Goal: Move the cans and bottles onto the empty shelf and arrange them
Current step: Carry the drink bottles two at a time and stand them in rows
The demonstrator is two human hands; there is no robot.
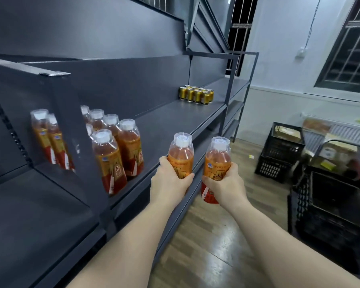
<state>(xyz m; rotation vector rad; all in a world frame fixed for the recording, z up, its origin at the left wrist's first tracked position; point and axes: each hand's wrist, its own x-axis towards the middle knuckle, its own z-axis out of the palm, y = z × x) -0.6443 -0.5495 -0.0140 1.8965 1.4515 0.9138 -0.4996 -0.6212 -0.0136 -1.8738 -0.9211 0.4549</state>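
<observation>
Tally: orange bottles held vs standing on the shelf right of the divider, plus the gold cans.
Held bottles: 2, one in the left hand, one in the right hand
Standing bottles on the shelf right of the divider: 6 showing, two partly hidden
Gold cans: tight cluster, too small to count
Total bottles: 8

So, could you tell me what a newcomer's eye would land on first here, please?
First, at the centre: an orange bottle gripped upright in the left hand and a second bottle in the right hand, by the front edge of the dark shelf. Next, the cluster of matching bottles standing on that shelf to the left, and a block of gold cans farther along it.
</observation>
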